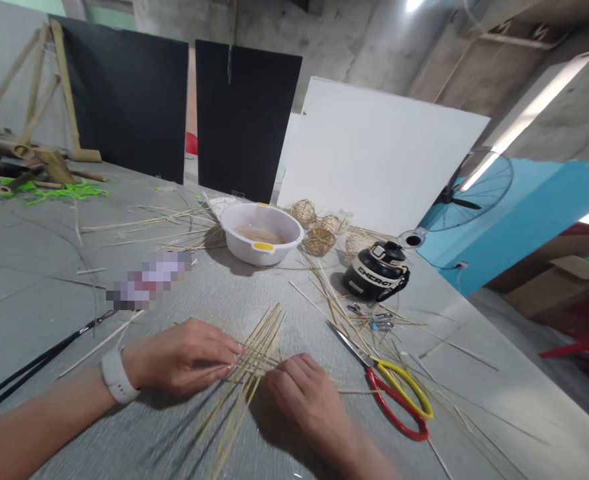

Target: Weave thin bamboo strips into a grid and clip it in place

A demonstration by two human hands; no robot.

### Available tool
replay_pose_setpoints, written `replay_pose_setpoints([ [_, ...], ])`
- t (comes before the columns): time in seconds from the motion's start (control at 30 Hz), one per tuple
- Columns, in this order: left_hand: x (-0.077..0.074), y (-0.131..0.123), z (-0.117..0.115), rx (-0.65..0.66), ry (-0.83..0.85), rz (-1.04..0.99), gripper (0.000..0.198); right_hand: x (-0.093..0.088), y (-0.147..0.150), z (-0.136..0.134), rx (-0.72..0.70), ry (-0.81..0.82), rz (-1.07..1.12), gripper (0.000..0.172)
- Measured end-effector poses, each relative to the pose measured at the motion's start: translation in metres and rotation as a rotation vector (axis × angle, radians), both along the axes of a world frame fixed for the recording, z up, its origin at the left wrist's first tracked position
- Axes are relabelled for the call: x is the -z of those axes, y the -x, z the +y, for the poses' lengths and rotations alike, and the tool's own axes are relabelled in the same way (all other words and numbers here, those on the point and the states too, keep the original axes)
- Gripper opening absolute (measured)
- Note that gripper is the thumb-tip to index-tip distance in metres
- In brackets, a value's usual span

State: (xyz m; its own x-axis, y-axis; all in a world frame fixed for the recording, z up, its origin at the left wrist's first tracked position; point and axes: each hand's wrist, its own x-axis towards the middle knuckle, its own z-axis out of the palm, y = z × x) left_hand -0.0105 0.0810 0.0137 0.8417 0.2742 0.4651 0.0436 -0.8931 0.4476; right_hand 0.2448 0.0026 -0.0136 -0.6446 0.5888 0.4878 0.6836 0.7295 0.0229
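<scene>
A bundle of thin bamboo strips (260, 340) lies on the grey table (34, 267), crossed by a few shorter strips. My left hand (184, 355), with a white watch on the wrist, rests on the strips from the left, fingers stretched out flat and pressing them down. My right hand (307, 395) comes from the right with its fingers curled, fingertips pinching at the crossing strips. Red and yellow scissors (392, 387) lie just right of my right hand.
A white plastic basin (261, 233) with brownish water stands beyond the strips. Small woven bamboo balls (304, 213) and a black bottle (377, 270) lie behind and right. Loose strips are scattered around. Black and white boards stand at the back. A black strap (39, 363) lies left.
</scene>
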Motion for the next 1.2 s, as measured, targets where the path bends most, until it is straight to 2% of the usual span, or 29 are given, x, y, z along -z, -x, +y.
replay_pose_setpoints([
  [0.5,0.003,0.0,-0.002,-0.063,0.147,0.05,0.024,0.0,-0.001,0.001,-0.029,0.029,-0.102,0.023],
  [0.67,0.003,-0.001,-0.001,-0.039,0.127,0.031,0.023,-0.002,0.0,0.0,-0.031,0.001,-0.127,0.021],
  [0.77,0.003,0.0,0.0,-0.032,0.09,0.127,0.039,-0.002,0.004,-0.001,-0.019,0.022,-0.13,0.018],
  [0.9,0.005,0.001,0.001,-0.069,0.098,0.281,0.06,-0.005,0.007,-0.002,0.093,0.176,-0.107,0.005],
  [1.03,0.012,-0.004,-0.001,-0.018,0.137,0.389,0.064,-0.018,0.006,-0.004,0.229,0.359,-0.11,0.013],
  [1.2,0.023,-0.01,-0.004,-0.018,0.094,0.455,0.074,-0.031,0.002,-0.008,0.282,0.488,-0.084,0.013],
])
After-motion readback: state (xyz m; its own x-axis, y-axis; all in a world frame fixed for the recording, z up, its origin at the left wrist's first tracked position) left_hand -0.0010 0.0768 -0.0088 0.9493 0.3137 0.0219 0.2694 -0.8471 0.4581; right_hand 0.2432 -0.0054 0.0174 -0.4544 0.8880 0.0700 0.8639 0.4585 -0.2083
